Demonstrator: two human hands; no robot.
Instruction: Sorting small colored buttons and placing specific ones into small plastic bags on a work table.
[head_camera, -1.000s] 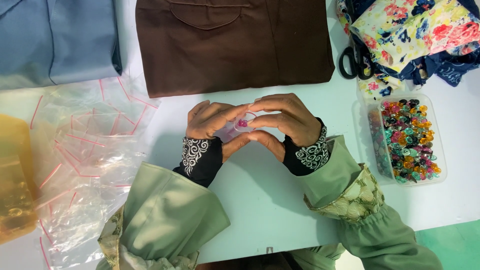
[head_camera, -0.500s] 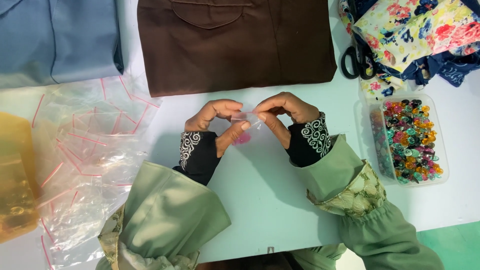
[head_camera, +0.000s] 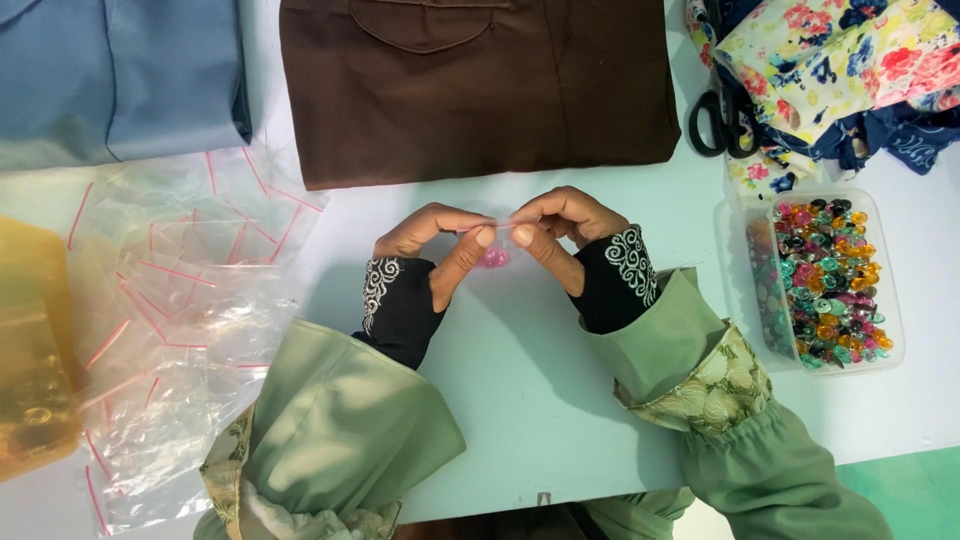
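**Clear plastic, pinched shut along the top**

Clear plastic sits between our fingers: a small bag (head_camera: 492, 245) with a few pink beads (head_camera: 492, 258) hanging at its bottom, held above the white table (head_camera: 520, 400) in front of the brown garment (head_camera: 470, 85). Our left hand (head_camera: 432, 245) and right hand (head_camera: 560, 225) each close thumb and forefinger tightly on the bag's red-lined top edge, fingertips almost meeting. We judge the step to be pressing the seal closed; finishing it seems to call for running the pinch along the whole strip with even pressure.

To our left lies a loose heap of empty clear bags (head_camera: 180, 300) with thin red strips, beside a yellow packet (head_camera: 35, 350). To our right stands a clear rectangular tub (head_camera: 830, 280) of mixed coloured beads, below black scissors (head_camera: 720, 120) and flowered cloth (head_camera: 840, 60). Blue cloth (head_camera: 120, 70) lies top left.
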